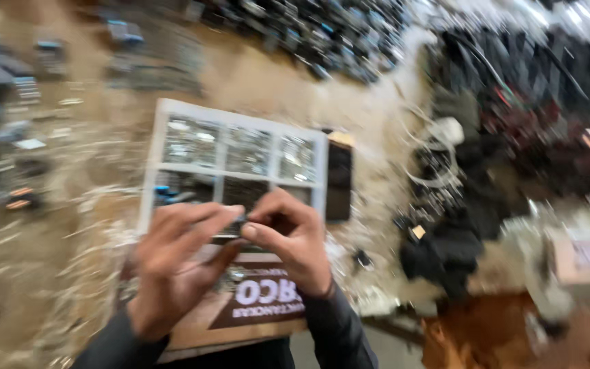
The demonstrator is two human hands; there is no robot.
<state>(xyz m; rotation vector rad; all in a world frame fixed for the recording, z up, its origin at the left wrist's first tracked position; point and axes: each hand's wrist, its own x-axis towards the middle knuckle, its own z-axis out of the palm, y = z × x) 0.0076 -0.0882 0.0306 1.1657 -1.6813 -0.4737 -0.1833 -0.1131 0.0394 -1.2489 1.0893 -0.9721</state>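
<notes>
both hands pinch a small dark part, blurred beyond telling, above a white tray.

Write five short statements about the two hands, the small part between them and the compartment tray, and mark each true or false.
1. Both hands meet on one small dark part. True.
2. The left hand rests flat on the workbench, away from the right hand. False: the two are raised together, fingertips nearly touching.
3. A white compartment tray lies beyond the hands. True.
4. The tray's compartments are all bare. False: they hold small shiny and dark pieces.
5. A dark flat slab lies along the tray's right edge. True.
</notes>
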